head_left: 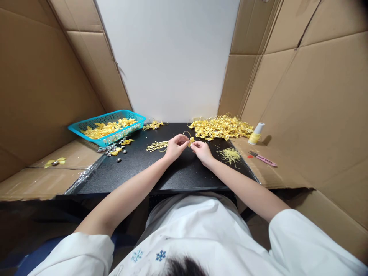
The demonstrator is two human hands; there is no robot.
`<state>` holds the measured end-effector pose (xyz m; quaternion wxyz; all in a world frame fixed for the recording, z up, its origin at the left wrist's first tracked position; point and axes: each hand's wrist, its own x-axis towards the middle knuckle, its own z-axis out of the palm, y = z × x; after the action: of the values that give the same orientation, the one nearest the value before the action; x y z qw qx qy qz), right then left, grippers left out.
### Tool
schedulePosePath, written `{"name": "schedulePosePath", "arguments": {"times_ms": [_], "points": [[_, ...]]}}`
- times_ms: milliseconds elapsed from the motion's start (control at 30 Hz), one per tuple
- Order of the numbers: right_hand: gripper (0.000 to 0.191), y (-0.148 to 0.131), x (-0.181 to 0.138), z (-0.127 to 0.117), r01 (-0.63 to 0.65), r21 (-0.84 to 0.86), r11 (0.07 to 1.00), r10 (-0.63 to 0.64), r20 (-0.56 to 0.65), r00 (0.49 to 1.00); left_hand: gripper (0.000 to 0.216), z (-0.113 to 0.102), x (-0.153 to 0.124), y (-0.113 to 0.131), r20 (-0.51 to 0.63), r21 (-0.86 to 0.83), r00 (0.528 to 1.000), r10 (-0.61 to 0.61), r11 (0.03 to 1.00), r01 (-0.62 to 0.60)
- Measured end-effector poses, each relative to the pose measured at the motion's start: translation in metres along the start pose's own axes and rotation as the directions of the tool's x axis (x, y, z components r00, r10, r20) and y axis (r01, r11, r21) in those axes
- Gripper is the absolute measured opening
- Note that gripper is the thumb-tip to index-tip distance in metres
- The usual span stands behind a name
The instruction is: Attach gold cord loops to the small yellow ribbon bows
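Observation:
Over the middle of the black table [129,178], my two hands meet at a small yellow ribbon bow [191,140]. A thin gold cord loop [187,133] rises above it. My left hand [176,147] pinches at the bow's left side, its thumb and forefinger pressed together. From the right, my right hand [202,152] pinches the bow with its fingertips. The fingers partly hide the bow. Just left of my left hand lies a bundle of gold cords [156,146].
A turquoise basket [107,141] of yellow bows stands left, with silver bells [119,160] before it. A bow pile [221,127] lies back right. Cord clippings [230,155], pink thread snips [264,159] and a thread cone [255,136] are at right. Cardboard walls [322,107] flank the table.

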<state>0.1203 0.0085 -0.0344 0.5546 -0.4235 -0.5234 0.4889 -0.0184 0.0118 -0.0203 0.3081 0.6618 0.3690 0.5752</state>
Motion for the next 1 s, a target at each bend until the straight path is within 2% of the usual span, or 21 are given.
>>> {"name": "schedulePosePath", "arguments": {"times_ms": [200,433,600,733,867,1000], "points": [[0.022,-0.0003,-0.0007,0.0003,-0.006,0.023,1.0,0.006,0.008,1.0,0.016,-0.0013,0.0009,0.0011,0.0,0.062,0.999,0.036,0.997,-0.036],[0.028,-0.0001,0.0001,-0.0005,0.001,0.047,0.999,-0.001,0.01,1.0,0.018,-0.0026,0.0024,-0.0028,0.011,0.061,1.0,0.011,0.998,-0.012],[0.032,0.0024,0.0026,-0.0035,0.042,0.003,0.999,-0.042,0.001,0.999,0.022,-0.0006,0.0008,-0.0009,0.041,0.052,0.999,-0.013,0.999,0.01],[0.027,0.0045,0.0055,-0.0054,0.136,-0.081,0.987,-0.137,-0.009,0.991,0.033,0.0046,-0.0008,0.0003,-0.021,-0.094,0.991,-0.134,0.987,0.132],[0.019,0.0052,0.007,-0.0069,0.194,-0.206,0.959,-0.209,-0.052,0.977,0.038,0.0067,-0.0006,-0.0007,-0.048,-0.194,0.947,-0.318,0.933,0.304],[0.013,0.0012,0.0043,-0.0074,0.229,-0.286,0.931,-0.259,-0.071,0.963,0.035,0.0063,-0.0006,0.0016,0.01,-0.334,0.898,-0.441,0.845,0.419]]}}
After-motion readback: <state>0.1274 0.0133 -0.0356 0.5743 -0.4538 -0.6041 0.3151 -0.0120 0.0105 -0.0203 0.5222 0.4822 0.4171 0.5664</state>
